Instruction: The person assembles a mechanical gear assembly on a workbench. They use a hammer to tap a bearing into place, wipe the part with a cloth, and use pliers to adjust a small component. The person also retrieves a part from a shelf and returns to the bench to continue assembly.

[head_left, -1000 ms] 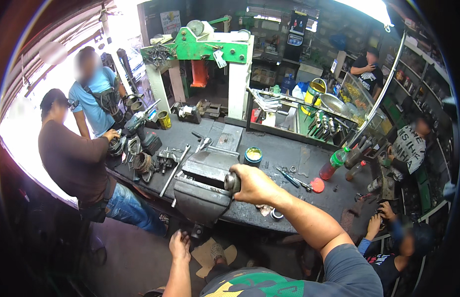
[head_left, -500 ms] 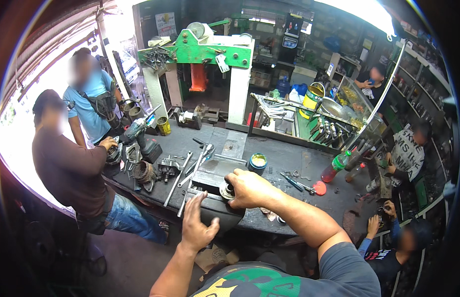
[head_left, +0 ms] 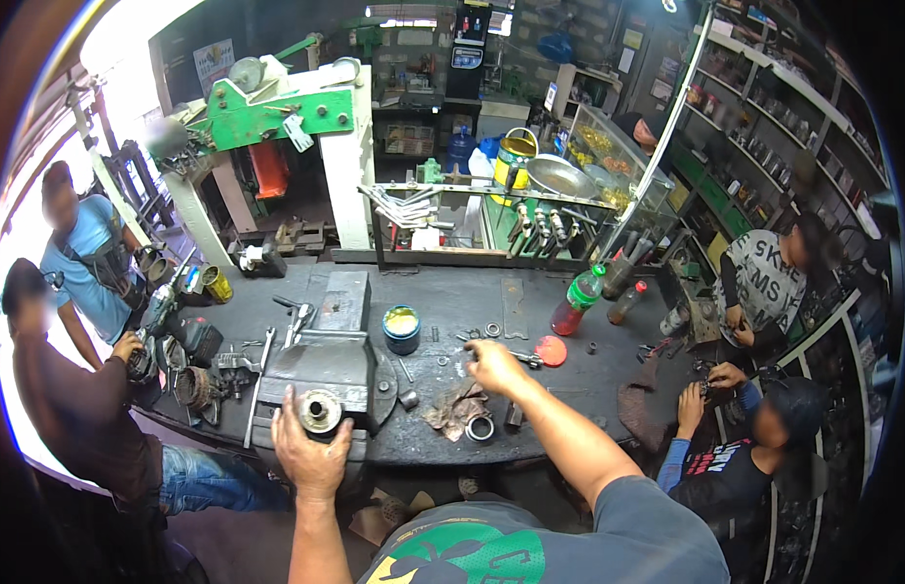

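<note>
Vise is our landmark: a dark bench vise bolted at the near edge of the black workbench. Our left hand cups the near end of the vise from below, fingers spread wide around a round metal part that shows between thumb and forefinger; the hand touches the part but we cannot tell whether it grips it.

Right of the vise, a crumpled rag lies on the bench with a bearing ring touching its near side. Our right hand hovers just beyond the rag, fingers loosely curled and pointing left toward small nuts and washers; we cannot tell whether it holds anything. A red lid lies just right of that hand.

Beyond the vise stands a small blue tin of yellowish grease. Left of the vise, wrenches and dark machine parts lie before 2 people standing at the bench end. Far right of the vise stands a green bottle of red liquid. Behind the vise rises a green-and-white press frame.
</note>
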A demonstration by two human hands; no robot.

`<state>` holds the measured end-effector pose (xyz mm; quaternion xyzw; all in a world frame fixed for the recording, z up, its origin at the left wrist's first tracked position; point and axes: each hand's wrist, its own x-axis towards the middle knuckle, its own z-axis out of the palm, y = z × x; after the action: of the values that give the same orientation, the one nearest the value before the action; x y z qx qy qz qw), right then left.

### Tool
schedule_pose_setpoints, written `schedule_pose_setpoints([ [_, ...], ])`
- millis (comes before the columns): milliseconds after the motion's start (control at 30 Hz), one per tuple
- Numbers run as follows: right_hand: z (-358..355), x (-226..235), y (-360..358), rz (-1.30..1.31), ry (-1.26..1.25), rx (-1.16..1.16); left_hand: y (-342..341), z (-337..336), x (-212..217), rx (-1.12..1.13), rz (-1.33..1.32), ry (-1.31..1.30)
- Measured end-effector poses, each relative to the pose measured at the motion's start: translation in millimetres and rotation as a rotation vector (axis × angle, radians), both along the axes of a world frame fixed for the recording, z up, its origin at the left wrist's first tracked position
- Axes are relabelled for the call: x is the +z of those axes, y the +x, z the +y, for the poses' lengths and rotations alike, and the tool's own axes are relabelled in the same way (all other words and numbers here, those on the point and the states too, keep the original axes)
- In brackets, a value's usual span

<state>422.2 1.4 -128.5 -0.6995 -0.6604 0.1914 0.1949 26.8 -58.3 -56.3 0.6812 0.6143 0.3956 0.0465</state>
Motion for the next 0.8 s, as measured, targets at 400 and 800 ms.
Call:
schedule_pose_setpoints([
  [400, 78.9, -111.9, 120.7, -0.434, -0.122, -0.116, -0.5, 0.6, -5.0, -0.02, -0.186, 0.069],
  [800, 28.7, 115.6, -110.2, 0.483, 0.241, 0.485, -2.2, -3.9, 5.5, -0.034, -0.037, 0.088],
])
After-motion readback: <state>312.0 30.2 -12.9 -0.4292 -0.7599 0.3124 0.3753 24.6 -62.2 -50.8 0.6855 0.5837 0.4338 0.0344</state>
